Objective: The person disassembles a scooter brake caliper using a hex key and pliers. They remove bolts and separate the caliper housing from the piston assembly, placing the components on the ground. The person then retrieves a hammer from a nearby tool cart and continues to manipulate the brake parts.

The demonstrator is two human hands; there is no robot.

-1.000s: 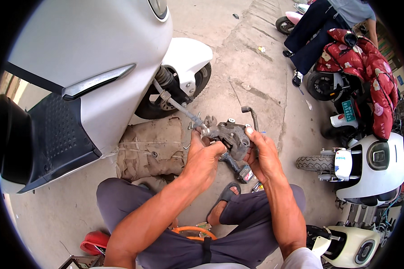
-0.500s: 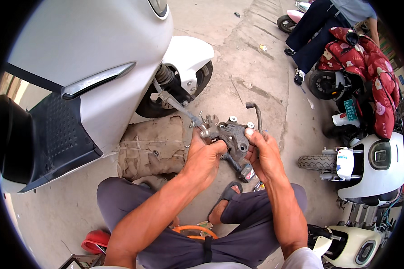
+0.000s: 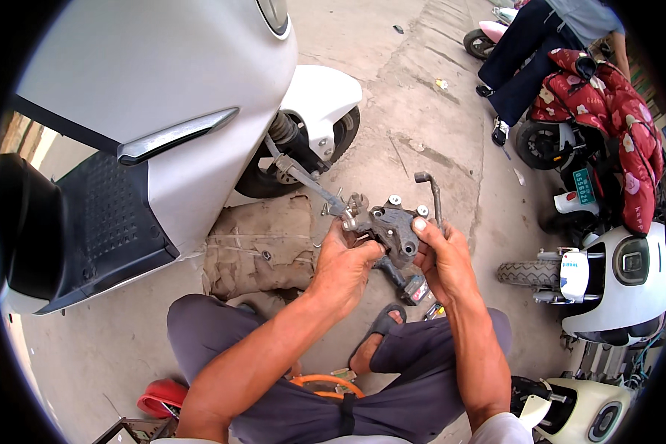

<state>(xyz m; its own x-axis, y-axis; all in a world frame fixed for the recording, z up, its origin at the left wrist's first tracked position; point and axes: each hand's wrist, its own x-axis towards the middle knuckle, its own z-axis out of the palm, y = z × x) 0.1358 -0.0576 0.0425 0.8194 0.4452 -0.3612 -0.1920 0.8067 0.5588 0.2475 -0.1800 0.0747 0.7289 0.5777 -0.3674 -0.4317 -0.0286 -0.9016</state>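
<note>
Between my two hands is a dark, dirty brake caliper (image 3: pixel 397 235) with two silver round bushings at its far edge. My left hand (image 3: pixel 348 263) is closed on its left side, where worn metal fittings meet a grey hose (image 3: pixel 307 177) running from the scooter's front wheel. My right hand (image 3: pixel 445 259) pinches the caliper's right side, thumb on top. An L-shaped socket wrench (image 3: pixel 435 194) stands out just past the right fingers; whether they hold it or it lies on the ground, I cannot tell. Below the caliper lies a dark power tool (image 3: pixel 399 278), partly hidden.
A white scooter (image 3: pixel 177 66) stands at the left, its front wheel (image 3: pixel 345 133) ahead of a dirty folded cloth bundle (image 3: pixel 259 248). Parked scooters (image 3: pixel 618 288) line the right side, one under a red quilted cover (image 3: pixel 607 111) beside a person (image 3: pixel 529 59). A red container (image 3: pixel 159 397) sits lower left.
The whole view has shifted slightly to the right and down. Both hands keep their hold on the caliper, which looks slightly turned.
</note>
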